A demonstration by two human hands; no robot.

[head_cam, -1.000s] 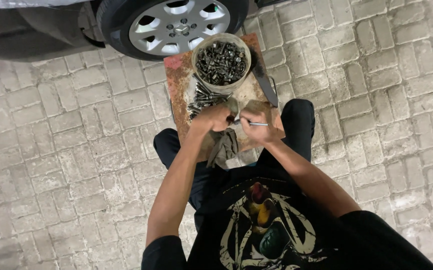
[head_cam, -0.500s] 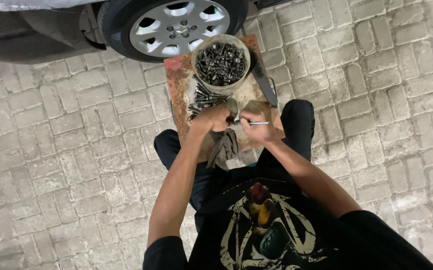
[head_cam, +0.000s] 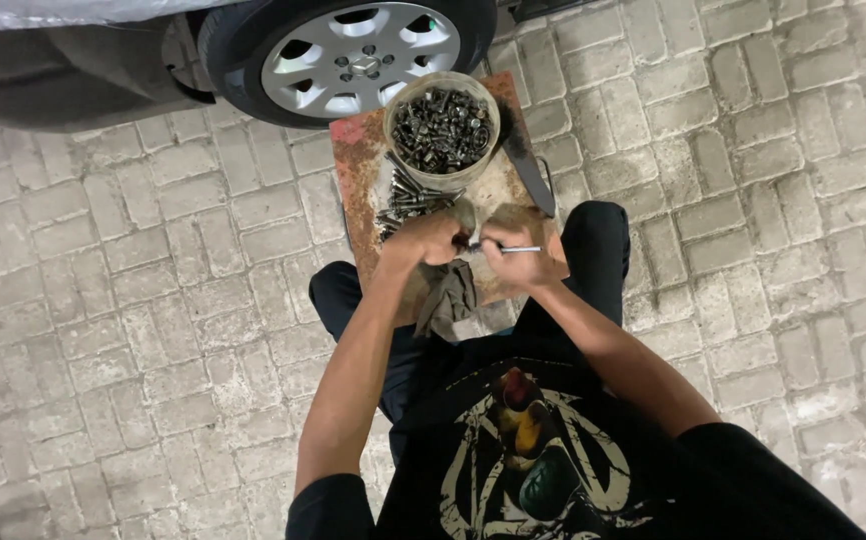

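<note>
My left hand [head_cam: 423, 243] is closed around a small dark metal part and a dirty grey rag [head_cam: 448, 297] that hangs down from it. My right hand [head_cam: 515, 255] grips a thin silver metal tool [head_cam: 515, 249], its tip pointing left at the part in the left hand. Both hands meet over the near end of a rusty board [head_cam: 363, 175]. A round bucket [head_cam: 443, 127] full of dark bolts and nuts stands at the far end of the board. Loose long bolts [head_cam: 408, 202] lie in a pile just beyond my left hand.
A car wheel [head_cam: 353, 55] with a silver rim stands right behind the board, under the car body [head_cam: 63, 70]. A dark flat blade-like tool [head_cam: 528, 165] lies along the board's right edge. Grey paving bricks [head_cam: 753, 200] surround me; my knees flank the board.
</note>
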